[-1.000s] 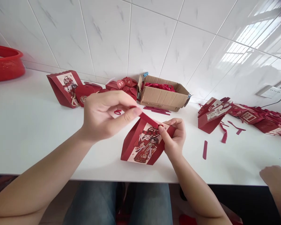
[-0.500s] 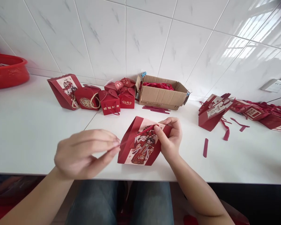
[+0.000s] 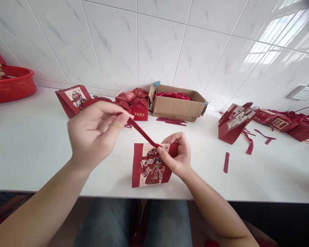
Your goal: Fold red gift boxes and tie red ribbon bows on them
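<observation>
My right hand (image 3: 179, 154) grips the top edge of a red gift box (image 3: 151, 168) printed with two cartoon figures in traditional dress. Its thumb presses on a red ribbon (image 3: 142, 133) where the ribbon meets the box top. The ribbon's other end is pinched between thumb and fingers of my left hand (image 3: 98, 133), raised up and to the left. Between the two hands the ribbon runs taut and slanting. The box is held near the front edge of the white table; whether its bottom touches the surface I cannot tell.
Behind my left hand stand several red gift boxes (image 3: 140, 111). An open cardboard box (image 3: 175, 106) with red ribbons inside sits against the tiled wall. A finished-looking box (image 3: 234, 123), ribbon scraps (image 3: 249, 147) and a strip (image 3: 226, 162) lie right. A red basin (image 3: 12, 89) is far left.
My left hand has risen, drawing the ribbon up and left until it is taut. The gift box has turned more upright and shifted slightly down, with my right hand still on it.
</observation>
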`<move>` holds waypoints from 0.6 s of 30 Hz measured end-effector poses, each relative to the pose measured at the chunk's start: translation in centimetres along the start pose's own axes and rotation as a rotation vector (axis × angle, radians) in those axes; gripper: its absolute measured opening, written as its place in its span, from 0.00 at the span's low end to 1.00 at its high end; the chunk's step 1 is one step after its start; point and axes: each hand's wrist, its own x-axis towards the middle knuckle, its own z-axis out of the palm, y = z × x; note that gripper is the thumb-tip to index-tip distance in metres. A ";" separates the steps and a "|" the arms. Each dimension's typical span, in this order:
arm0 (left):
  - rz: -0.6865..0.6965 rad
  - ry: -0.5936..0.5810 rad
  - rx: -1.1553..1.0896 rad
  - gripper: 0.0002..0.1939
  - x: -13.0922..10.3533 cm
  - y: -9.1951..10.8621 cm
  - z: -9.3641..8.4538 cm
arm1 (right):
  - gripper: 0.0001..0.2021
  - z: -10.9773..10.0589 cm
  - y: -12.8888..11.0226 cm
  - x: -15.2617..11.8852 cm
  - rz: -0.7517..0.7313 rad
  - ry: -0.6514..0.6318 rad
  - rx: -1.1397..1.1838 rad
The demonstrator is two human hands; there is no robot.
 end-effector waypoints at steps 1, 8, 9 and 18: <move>-0.021 -0.030 -0.029 0.03 0.7 0.3 0.6 | 0.14 0.0 -0.1 0.0 -0.014 -0.013 0.004; -0.048 -0.216 -0.207 0.11 3.2 0.8 4.3 | 0.13 0.2 -0.4 0.0 -0.304 -0.056 -0.051; -0.098 -0.254 -0.235 0.11 3.2 0.4 4.4 | 0.13 0.2 -0.3 0.1 -0.356 -0.060 -0.073; -0.633 -0.902 -0.544 0.11 0.4 -3.8 3.0 | 0.14 -0.3 0.4 0.6 -0.460 -0.078 -0.223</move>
